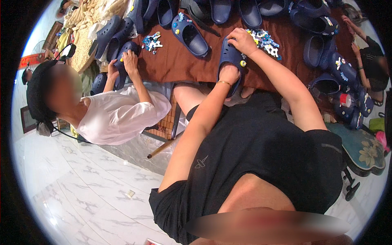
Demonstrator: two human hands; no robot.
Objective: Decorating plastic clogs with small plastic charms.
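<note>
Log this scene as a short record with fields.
Left hand: inside the clog, gripping its heel end
Right hand: on the clog's top, fingers pressing
Clog: navy, on the brown cloth, yellow charm on its side
Charms: loose pile just right of the right hand
Co-worker: white shirt, at left, both hands on another navy clog
Other clogs: navy row along the far edge

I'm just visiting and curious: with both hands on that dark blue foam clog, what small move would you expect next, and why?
Probably pressing a charm into the upper. The left hand grips the heel end of the dark blue foam clog, the right hand rests on its toe beside a yellow round charm, and the pile of small colourful charms lies just past it on the brown cloth.
</note>
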